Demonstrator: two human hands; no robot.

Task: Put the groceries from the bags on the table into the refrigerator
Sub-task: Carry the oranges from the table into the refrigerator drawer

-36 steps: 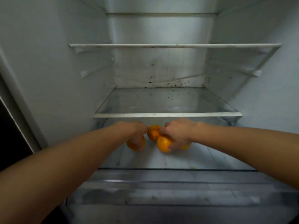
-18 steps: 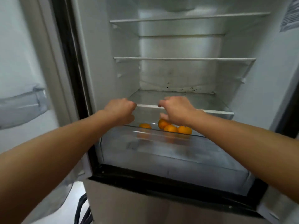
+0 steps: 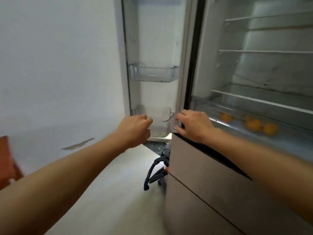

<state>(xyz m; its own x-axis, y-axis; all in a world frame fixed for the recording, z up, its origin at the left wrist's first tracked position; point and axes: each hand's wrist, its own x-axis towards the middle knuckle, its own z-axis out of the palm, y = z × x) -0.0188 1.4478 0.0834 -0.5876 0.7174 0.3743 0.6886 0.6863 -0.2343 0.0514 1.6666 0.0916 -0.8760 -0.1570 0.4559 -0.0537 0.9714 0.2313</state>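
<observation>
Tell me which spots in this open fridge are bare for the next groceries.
Bare: the glass shelf above the drawer, the two wire-edged shelves higher up, and the door bin midway up the open door. Crowded: the clear drawer, where oranges cluster along its bottom.

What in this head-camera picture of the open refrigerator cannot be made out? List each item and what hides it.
- Oranges: blurred behind the clear drawer front; exact count unclear.
- Refrigerator shelves: cut off by the right edge.
- Left hand: fingers curled away, so the grip is unseen.
- Bags and table: outside the view.
- Black cable: partly hidden by the lower cabinet.
- Red object: cut off at the left edge.
</observation>
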